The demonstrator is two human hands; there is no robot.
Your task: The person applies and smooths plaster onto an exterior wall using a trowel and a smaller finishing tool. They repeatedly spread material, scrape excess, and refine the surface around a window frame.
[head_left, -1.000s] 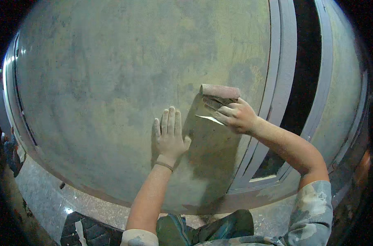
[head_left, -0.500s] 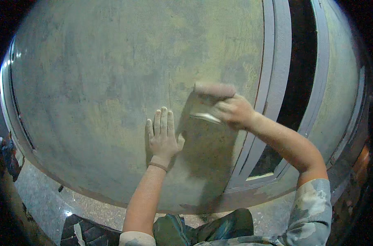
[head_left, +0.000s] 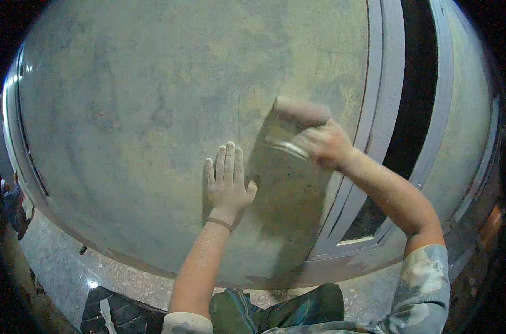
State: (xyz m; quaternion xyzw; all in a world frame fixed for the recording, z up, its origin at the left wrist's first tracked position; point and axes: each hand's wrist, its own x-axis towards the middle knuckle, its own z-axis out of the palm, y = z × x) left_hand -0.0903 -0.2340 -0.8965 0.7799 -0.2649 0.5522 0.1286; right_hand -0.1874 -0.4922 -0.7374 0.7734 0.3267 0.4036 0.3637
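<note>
My left hand (head_left: pixel 228 186) lies flat against the grey-green plastered wall (head_left: pixel 152 111), fingers pointing up and thumb held out to the side. Pale dust coats its fingers, and a thin band circles the wrist. Up and to its right, my right hand (head_left: pixel 329 147) is closed on a curled sheet (head_left: pixel 302 110) that looks like sandpaper. The sheet's upper edge is a pinkish-brown roll, and its lower edge shows as a pale, bright strip. Motion blurs hand and sheet. Both are close to the wall, where a dark shadow spreads beneath; whether the sheet touches the wall I cannot tell.
Right of the wall stands a pale grey-lilac frame (head_left: pixel 387 83) around a tall dark opening (head_left: pixel 417 94). A black quilted item (head_left: pixel 125 314) with a white strip on it lies at the lower left on the speckled floor (head_left: pixel 58 256). My knees (head_left: pixel 303 306) are close to the wall's base.
My right hand and the curled sheet have moved slightly up along the wall. My left hand stays at the same place on it. The whole view has shifted a little.
</note>
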